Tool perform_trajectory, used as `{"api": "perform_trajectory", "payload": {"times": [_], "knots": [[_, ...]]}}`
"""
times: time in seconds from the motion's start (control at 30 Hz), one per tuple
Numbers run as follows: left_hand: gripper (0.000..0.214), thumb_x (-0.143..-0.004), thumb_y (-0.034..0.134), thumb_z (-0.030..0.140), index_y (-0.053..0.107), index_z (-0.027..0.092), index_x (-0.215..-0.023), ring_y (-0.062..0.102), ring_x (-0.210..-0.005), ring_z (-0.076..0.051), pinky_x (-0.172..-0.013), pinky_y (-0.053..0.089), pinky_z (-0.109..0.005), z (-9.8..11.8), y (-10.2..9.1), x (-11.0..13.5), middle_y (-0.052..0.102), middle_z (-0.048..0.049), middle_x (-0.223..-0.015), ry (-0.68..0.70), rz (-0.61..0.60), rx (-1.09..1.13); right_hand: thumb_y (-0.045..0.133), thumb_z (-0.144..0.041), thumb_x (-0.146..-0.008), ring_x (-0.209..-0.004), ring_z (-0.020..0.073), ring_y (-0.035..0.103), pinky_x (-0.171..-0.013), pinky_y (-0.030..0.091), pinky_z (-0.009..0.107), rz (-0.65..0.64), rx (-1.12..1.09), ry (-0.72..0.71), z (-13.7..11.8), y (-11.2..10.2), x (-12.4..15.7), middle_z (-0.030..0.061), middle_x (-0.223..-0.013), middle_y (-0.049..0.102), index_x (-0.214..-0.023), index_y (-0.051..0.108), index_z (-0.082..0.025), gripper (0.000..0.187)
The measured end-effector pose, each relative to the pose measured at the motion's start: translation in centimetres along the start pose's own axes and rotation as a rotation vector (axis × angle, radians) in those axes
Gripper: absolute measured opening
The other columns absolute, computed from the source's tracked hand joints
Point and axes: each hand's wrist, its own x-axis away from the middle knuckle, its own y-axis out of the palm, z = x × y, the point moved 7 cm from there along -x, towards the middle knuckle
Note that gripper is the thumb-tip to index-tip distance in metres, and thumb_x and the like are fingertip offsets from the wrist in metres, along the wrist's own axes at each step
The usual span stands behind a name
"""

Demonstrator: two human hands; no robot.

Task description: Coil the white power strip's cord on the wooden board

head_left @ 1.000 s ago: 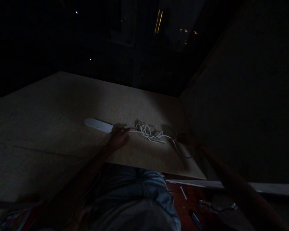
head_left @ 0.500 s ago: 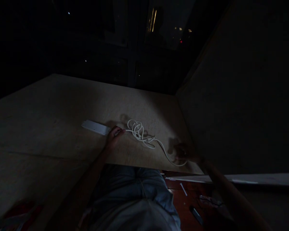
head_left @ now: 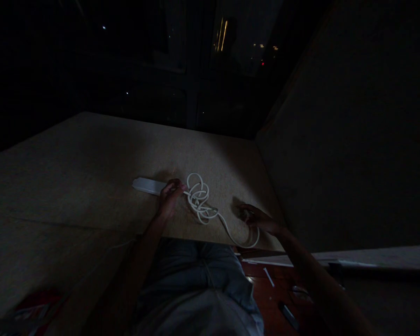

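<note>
A long white power strip [head_left: 149, 185] lies on the wooden tabletop, its right end hidden behind my left hand [head_left: 171, 193]. That hand is closed, with thumb and fingers pinching the white cord [head_left: 198, 198] close to the strip. Loose, tangled loops of the cord rest on the table between my hands. From the tangle the cord curves along the front edge and up to my right hand [head_left: 254, 217]. My right hand is closed around the cord's far end; the dimness hides whether a plug sits inside the fingers.
The pale wooden tabletop [head_left: 101, 154] meets a dark panel [head_left: 336, 163] on the right. Behind it are dark window panes with small lights. Below the front edge, my legs [head_left: 196, 275] and a reddish floor [head_left: 262, 298] with a dark elongated object [head_left: 287, 315] show.
My right hand has moved left and slightly up, bringing the cord end closer to the tangle. The power strip has shifted right with my left hand, and the loops have bunched up.
</note>
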Motion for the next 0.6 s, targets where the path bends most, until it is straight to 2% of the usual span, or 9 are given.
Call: {"api": "perform_trajectory", "payload": {"times": [0.1, 0.23, 0.3, 0.43, 0.6], "knots": [[0.025, -0.068, 0.067, 0.041, 0.058, 0.02, -0.076, 0.059, -0.089, -0.019, -0.08, 0.048, -0.029, -0.1, 0.4, 0.2, 0.061, -0.0039, -0.09, -0.011, -0.049, -0.004, 0.068, -0.019, -0.06, -0.109, 0.0256, 0.062, -0.093, 0.049, 0.04, 0.087, -0.137, 0.023, -1.5, -0.1, -2.0, 0.0081, -0.129, 0.062, -0.122, 0.06, -0.022, 0.063], [0.019, -0.07, 0.058, 0.038, 0.052, 0.02, -0.072, 0.06, -0.093, -0.019, -0.082, 0.049, -0.031, -0.5, 1.0, 0.7, 0.063, -0.0047, -0.094, -0.003, -0.108, 0.008, 0.068, -0.013, -0.056, -0.085, 0.0192, 0.067, -0.077, 0.054, 0.032, 0.224, -0.423, -0.034, -4.0, 0.3, -5.6, 0.0025, -0.094, 0.069, -0.111, 0.059, -0.022, 0.055], [0.015, -0.07, 0.054, 0.034, 0.053, 0.02, -0.074, 0.061, -0.096, -0.02, -0.083, 0.05, -0.032, -1.0, 1.0, 1.0, 0.064, -0.0055, -0.097, -0.017, -0.122, 0.0, 0.068, -0.012, -0.057, -0.081, 0.0167, 0.067, -0.074, 0.055, 0.028, 0.279, -0.54, -0.068, -5.4, 0.7, -7.2, -0.0002, -0.087, 0.068, -0.106, 0.058, -0.023, 0.052], [0.024, -0.068, 0.05, 0.027, 0.057, 0.02, -0.089, 0.062, -0.103, -0.023, -0.084, 0.052, -0.035, -2.3, 0.5, 1.6, 0.067, -0.0075, -0.106, -0.052, -0.16, -0.033, 0.068, -0.007, -0.06, -0.085, 0.0131, 0.069, -0.084, 0.057, 0.027, 0.357, -0.71, -0.187, -9.2, 0.9, -9.5, -0.0019, -0.09, 0.068, -0.101, 0.057, -0.024, 0.045], [0.046, -0.061, 0.046, 0.015, 0.056, 0.02, -0.105, 0.059, -0.119, -0.027, -0.091, 0.052, -0.042, -4.3, 0.1, 2.7, 0.064, -0.0082, -0.125, -0.079, -0.19, -0.089, 0.076, -0.011, -0.062, -0.099, 0.017, 0.069, -0.096, 0.055, 0.035, 0.445, -0.726, -0.405, -15.2, -0.9, -10.2, 0.0001, -0.096, 0.07, -0.099, 0.059, -0.022, 0.042]]}}
